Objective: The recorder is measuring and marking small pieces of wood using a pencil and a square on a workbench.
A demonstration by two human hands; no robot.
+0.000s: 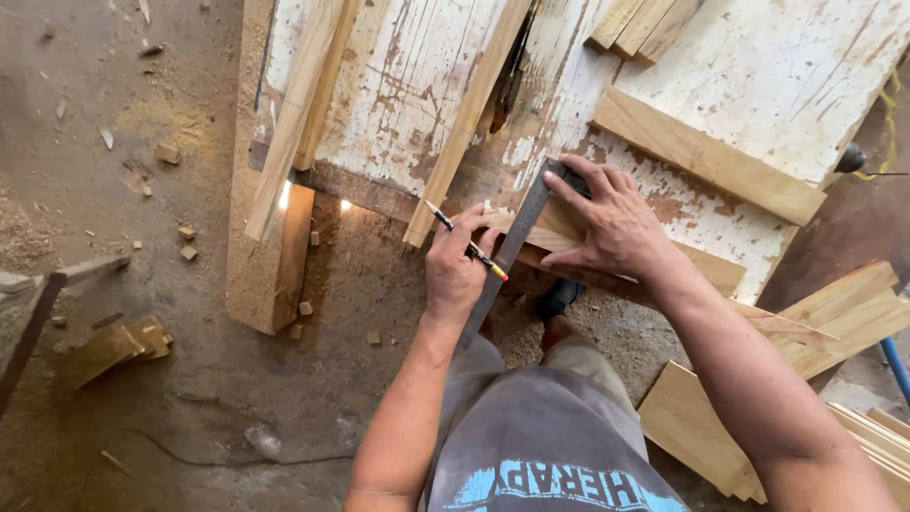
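My left hand (453,275) holds a black pencil (464,243) with a yellow and red end, its tip pointing up and to the left beside a metal try square (513,245). My right hand (611,228) lies spread over the head of the square and presses it onto a pale wooden piece (543,234) at the near edge of a workbench (758,66) with peeling white paint. The square's steel blade runs diagonally down past the left hand. Most of the wooden piece is hidden under my right hand.
Long wooden strips (464,123) and a flat board (706,156) lie on the bench. Stacked planks (692,417) sit at the lower right near a blue hose (896,370). Small offcuts (114,346) are scattered on the dirt floor, and my foot (559,299) is under the bench edge.
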